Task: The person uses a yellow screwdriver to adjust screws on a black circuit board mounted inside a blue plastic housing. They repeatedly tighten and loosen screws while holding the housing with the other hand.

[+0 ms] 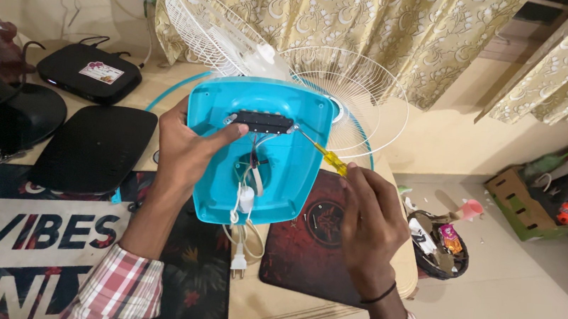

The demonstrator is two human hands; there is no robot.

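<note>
My left hand [185, 152] grips the left edge of a turquoise plastic fan base [290, 171], held tilted with its hollow underside facing me; the thumb rests beside a black switch block [263, 121] screwed inside. My right hand [369, 223] holds a yellow-handled screwdriver [330, 160], whose metal tip touches the right end of that block. White wires and a small white capacitor [245, 198] hang inside the base, and a white cord with a plug [238, 265] dangles onto the table.
White wire fan guards [349, 92] lie behind the base. Two black boxes [90, 73] and dark mouse pads [310, 244] sit on the wooden table [267, 307]. A bin of rubbish [438, 245] and a cardboard box [518, 200] stand on the floor at right.
</note>
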